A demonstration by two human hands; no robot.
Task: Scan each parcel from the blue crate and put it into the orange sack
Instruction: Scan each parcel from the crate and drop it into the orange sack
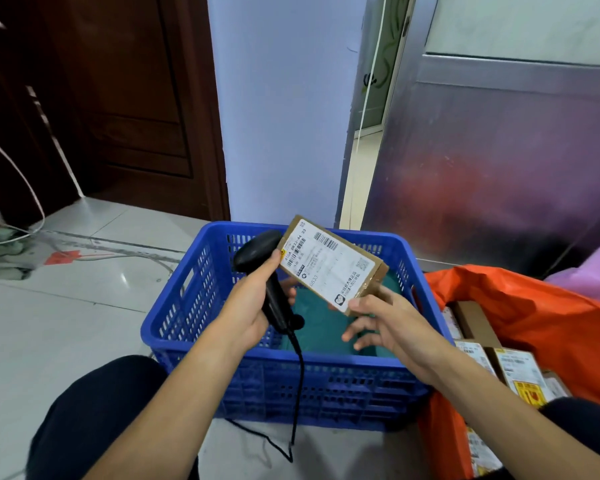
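Well, the small cardboard parcel [331, 268] could slip from me. My right hand [378, 317] holds it only by its near corner, thumb on top and fingers under, and most of the box sticks out past my grip. It is up in the air, tilted, over the blue crate [174, 317]. If it falls, I think it lands on the green bag [323, 330] in the crate, and I have to pick it up again.

The scan could go wrong too. The black scanner [257, 252] is very near the left edge of the white label [309, 251], maybe too near to read it. The label has more than one bar code, so I may catch the wrong one. The scanner's cord [301, 372] hangs down over the front wall of the crate to the floor. It could snag there if I pull my arm away fast.

My left hand [248, 303] is wrapped tight around the scanner's handle, with the thumb up by its head, right next to the parcel. Both my arms reach forward over the crate.

The orange sack [520, 296] sits open on my right, just beside the crate, with boxes [515, 370] inside.
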